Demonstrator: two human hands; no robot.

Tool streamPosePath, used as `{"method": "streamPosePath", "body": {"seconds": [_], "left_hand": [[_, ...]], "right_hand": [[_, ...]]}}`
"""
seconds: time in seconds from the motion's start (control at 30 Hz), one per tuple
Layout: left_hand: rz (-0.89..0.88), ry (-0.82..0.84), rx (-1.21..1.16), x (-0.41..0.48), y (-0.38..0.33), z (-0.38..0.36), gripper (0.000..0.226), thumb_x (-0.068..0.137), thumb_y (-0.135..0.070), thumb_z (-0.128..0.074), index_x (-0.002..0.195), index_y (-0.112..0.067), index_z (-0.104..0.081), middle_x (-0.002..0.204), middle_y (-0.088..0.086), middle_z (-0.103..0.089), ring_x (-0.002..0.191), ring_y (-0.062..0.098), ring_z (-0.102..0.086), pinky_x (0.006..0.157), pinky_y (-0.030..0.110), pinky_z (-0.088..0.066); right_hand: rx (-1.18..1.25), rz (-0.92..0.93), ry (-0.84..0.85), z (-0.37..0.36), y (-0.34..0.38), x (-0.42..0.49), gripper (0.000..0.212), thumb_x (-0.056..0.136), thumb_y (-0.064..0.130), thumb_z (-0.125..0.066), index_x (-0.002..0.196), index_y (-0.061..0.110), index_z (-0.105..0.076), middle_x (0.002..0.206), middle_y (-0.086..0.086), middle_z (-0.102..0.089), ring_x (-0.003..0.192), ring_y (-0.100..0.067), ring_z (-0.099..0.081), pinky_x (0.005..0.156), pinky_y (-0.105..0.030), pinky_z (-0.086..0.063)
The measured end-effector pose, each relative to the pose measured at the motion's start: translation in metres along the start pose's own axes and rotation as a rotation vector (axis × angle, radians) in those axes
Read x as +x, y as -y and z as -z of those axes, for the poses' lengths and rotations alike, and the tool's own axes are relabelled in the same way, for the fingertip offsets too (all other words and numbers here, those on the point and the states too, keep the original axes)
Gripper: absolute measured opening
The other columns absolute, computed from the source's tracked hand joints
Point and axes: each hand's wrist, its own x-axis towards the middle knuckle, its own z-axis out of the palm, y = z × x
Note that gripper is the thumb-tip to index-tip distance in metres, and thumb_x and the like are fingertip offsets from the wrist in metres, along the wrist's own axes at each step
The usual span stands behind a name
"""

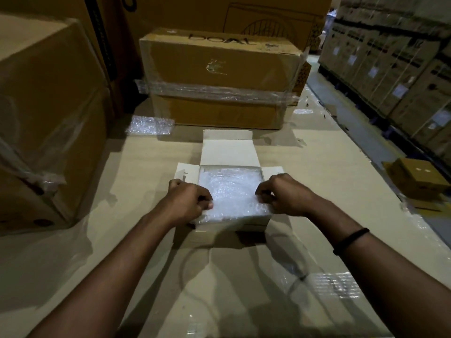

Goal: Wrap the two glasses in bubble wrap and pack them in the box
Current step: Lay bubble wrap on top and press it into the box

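Bubble wrap [231,191], cloudy white and crumpled, fills the small white box [229,152] to its rim and bulges over the near wall. Whether glasses lie under it cannot be told. The box sits open on a cardboard surface [317,167], back flap raised and side flaps spread. The left hand [188,201] pinches the wrap's left edge with curled fingers, and the right hand [283,195] pinches its right edge likewise. A spare sheet [150,125] lies well beyond the box.

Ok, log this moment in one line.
box open, bubble wrap inside; left hand pinches bubble wrap; right hand pinches bubble wrap
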Motion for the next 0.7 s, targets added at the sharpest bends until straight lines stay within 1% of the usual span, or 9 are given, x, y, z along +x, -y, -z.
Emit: {"method": "streamPosePath", "body": {"seconds": [0.07, 0.13, 0.23, 0.3, 0.4, 0.47, 0.57, 0.63, 0.7], "left_hand": [[-0.016, -0.151, 0.092, 0.003, -0.002, 0.0, 0.014, 0.095, -0.032, -0.06, 0.1, -0.028, -0.072, 0.092, -0.01, -0.071, 0.092, 0.014, -0.053, 0.092, 0.029, -0.019], [-0.095, -0.28, 0.23, 0.003, -0.001, -0.004, 0.009, 0.089, -0.026, -0.067, 0.095, -0.026, -0.073, 0.087, -0.007, -0.073, 0.088, 0.021, -0.061, 0.09, 0.032, -0.022], [-0.204, -0.261, 0.314, -0.002, 0.005, -0.015, 0.026, 0.071, -0.018, -0.081, 0.094, -0.025, -0.071, 0.083, -0.008, -0.072, 0.08, 0.022, -0.064, 0.089, 0.035, -0.025], [-0.288, -0.21, 0.316, -0.003, 0.009, -0.018, 0.035, 0.062, -0.017, -0.086, 0.092, -0.025, -0.071, 0.09, -0.007, -0.07, 0.081, 0.022, -0.064, 0.089, 0.038, -0.028], [-0.352, -0.137, 0.319, -0.006, 0.012, -0.018, 0.034, 0.059, -0.009, -0.082, 0.086, -0.028, -0.071, 0.094, -0.004, -0.064, 0.082, 0.022, -0.06, 0.086, 0.044, -0.037], [-0.357, -0.063, 0.355, -0.007, 0.01, -0.016, 0.035, 0.065, -0.007, -0.07, 0.091, -0.031, -0.074, 0.097, -0.006, -0.062, 0.088, 0.022, -0.057, 0.09, 0.042, -0.03], [-0.283, 0.088, 0.369, -0.007, 0.002, -0.012, 0.039, 0.082, -0.019, -0.052, 0.111, -0.036, -0.07, 0.112, -0.014, -0.062, 0.106, 0.014, -0.047, 0.097, 0.038, -0.02], [-0.249, 0.105, 0.332, -0.009, 0.0, -0.009, 0.041, 0.083, -0.027, -0.045, 0.116, -0.035, -0.068, 0.12, -0.015, -0.062, 0.111, 0.012, -0.045, 0.1, 0.038, -0.018], [-0.282, -0.002, 0.308, -0.015, -0.001, -0.006, 0.047, 0.076, -0.029, -0.042, 0.114, -0.032, -0.07, 0.116, -0.012, -0.064, 0.11, 0.016, -0.049, 0.099, 0.041, -0.022]], "right_hand": [[-0.148, 0.009, -0.144, -0.004, -0.001, 0.0, 0.017, 0.085, 0.017, -0.059, 0.095, 0.023, -0.071, 0.08, 0.001, -0.07, 0.077, -0.021, -0.06, 0.077, -0.032, -0.042], [-0.262, 0.011, -0.251, -0.01, -0.001, -0.004, 0.011, 0.086, 0.022, -0.059, 0.088, 0.024, -0.069, 0.07, 0.002, -0.066, 0.076, -0.025, -0.059, 0.078, -0.036, -0.041], [-0.311, 0.079, -0.317, -0.022, 0.002, -0.012, 0.005, 0.079, 0.02, -0.07, 0.077, 0.023, -0.066, 0.065, 0.003, -0.063, 0.07, -0.026, -0.058, 0.07, -0.036, -0.042], [-0.323, 0.136, -0.276, -0.03, 0.001, -0.015, 0.013, 0.073, 0.017, -0.075, 0.079, 0.024, -0.066, 0.077, 0.004, -0.067, 0.074, -0.024, -0.059, 0.067, -0.035, -0.043], [-0.312, 0.194, -0.186, -0.03, -0.001, -0.018, 0.027, 0.066, 0.009, -0.079, 0.083, 0.028, -0.071, 0.09, 0.006, -0.068, 0.081, -0.022, -0.059, 0.064, -0.033, -0.043], [-0.329, 0.202, -0.073, -0.025, 0.001, -0.02, 0.039, 0.067, 0.0, -0.071, 0.091, 0.031, -0.072, 0.097, 0.009, -0.069, 0.089, -0.021, -0.057, 0.066, -0.032, -0.038], [-0.321, 0.178, 0.102, -0.017, 0.005, -0.019, 0.057, 0.077, -0.001, -0.051, 0.119, 0.035, -0.064, 0.123, 0.015, -0.061, 0.111, -0.02, -0.046, 0.076, -0.031, -0.025], [-0.322, 0.14, 0.174, -0.009, 0.008, -0.018, 0.06, 0.081, 0.001, -0.047, 0.128, 0.037, -0.058, 0.132, 0.018, -0.055, 0.119, -0.018, -0.04, 0.081, -0.031, -0.025], [-0.281, 0.119, 0.11, 0.002, 0.009, -0.021, 0.059, 0.082, 0.001, -0.049, 0.129, 0.036, -0.057, 0.134, 0.019, -0.054, 0.12, -0.016, -0.041, 0.085, -0.032, -0.028]]}}
